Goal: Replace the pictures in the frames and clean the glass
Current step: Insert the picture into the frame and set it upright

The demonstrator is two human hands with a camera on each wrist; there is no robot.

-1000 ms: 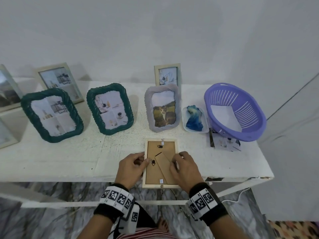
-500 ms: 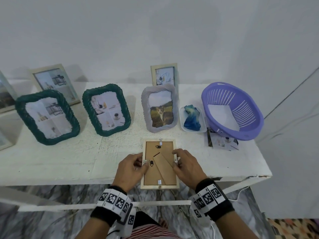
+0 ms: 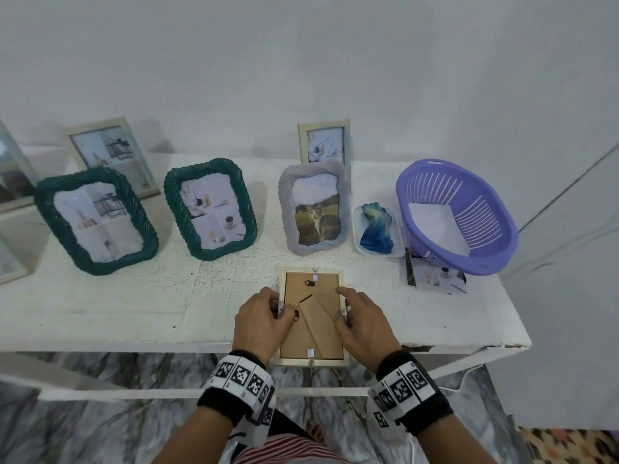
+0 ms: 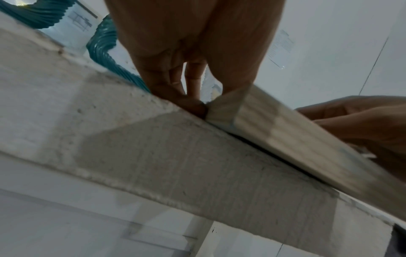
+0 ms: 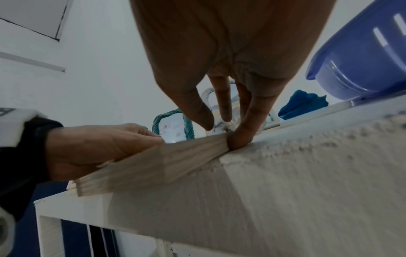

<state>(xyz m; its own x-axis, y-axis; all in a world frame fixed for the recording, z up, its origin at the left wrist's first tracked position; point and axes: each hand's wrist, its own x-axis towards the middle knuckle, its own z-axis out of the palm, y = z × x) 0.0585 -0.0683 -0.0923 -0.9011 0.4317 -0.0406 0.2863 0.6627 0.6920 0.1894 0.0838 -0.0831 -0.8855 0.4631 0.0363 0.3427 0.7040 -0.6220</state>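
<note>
**Wooden frame face down at the bench edge, both hands on its sides**

Wooden frame (image 3: 311, 318) lies back-up at the near edge of the white bench (image 3: 100, 306), its lower end past the lip. From my head view I see its brown backing board with the folded stand (image 3: 318, 321). My left hand (image 3: 261, 321) grips the left rail with curled fingers, thumb on the backing; my right hand (image 3: 363, 324) grips the right rail, forefinger stretched along the top of it. Behind stand two green wavy frames (image 3: 209, 209), a grey frame with a cat picture (image 3: 315, 205), a blue cloth (image 3: 376, 229) in a white tray, and a purple basket (image 3: 457, 212).

The left wrist view adds what the head view hides: fingertips (image 4: 195, 106) wedged between rail and bench at the frame's corner (image 4: 222, 111), and a dark gap under the frame's end.

The right wrist view shows a fingertip (image 5: 240, 139) pressed down against the frame's edge (image 5: 175, 156) on the bench, the thumb lifted just above.
</note>
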